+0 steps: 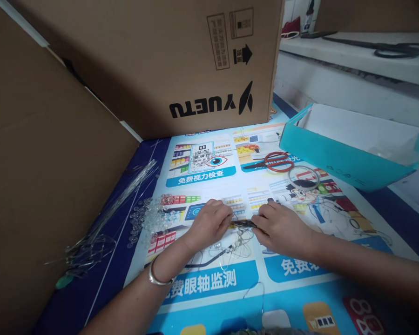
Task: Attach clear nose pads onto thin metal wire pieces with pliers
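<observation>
My right hand (282, 230) is closed around a pair of pliers (243, 224), whose dark jaws point left toward my other hand. Close to the jaw tips, my left hand (211, 223) has its fingers pinched together. What sits in that pinch is too small and hidden to make out. Thin wire with small clear beads (238, 242) lies in loose loops just below the jaws. To the left of my left hand spreads a pile of clear round beads (150, 218).
Cardboard panels (153, 56) wall off the back and left. A bundle of thin wires (125, 190) lies at the left. Red-handled scissors (278, 161) and a wire coil (304, 177) lie beyond my right hand, near a teal box (345, 153). A printed sheet (209, 284) covers the table.
</observation>
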`<state>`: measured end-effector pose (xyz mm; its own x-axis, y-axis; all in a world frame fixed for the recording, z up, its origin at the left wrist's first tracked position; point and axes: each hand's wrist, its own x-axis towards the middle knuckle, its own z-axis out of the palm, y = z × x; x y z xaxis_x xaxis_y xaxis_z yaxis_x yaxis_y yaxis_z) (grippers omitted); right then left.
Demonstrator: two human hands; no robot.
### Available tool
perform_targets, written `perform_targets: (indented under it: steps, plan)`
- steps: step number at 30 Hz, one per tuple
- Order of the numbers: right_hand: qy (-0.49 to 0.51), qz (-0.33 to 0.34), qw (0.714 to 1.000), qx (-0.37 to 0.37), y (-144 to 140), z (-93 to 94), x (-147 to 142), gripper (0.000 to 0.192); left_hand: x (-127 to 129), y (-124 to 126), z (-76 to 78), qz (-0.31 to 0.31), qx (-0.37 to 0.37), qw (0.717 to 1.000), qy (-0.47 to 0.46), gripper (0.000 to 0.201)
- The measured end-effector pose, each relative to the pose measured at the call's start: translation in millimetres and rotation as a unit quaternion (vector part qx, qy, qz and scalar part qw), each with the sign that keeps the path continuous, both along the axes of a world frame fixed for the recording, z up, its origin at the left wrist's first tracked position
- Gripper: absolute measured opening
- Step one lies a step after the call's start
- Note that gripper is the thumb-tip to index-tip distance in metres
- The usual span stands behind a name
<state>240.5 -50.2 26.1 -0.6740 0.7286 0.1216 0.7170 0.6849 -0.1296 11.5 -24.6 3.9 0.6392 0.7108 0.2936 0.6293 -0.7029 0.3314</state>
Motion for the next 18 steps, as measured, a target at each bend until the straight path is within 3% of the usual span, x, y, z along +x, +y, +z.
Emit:
perform_targets:
  steps: [18]
  plan:
    - [0.022,-0.028,0.998,-0.048,0.8,6.3,-0.4,0.030,2.2,-3.9,-1.5,0.041,0.003,0.999,-0.004,0.008]
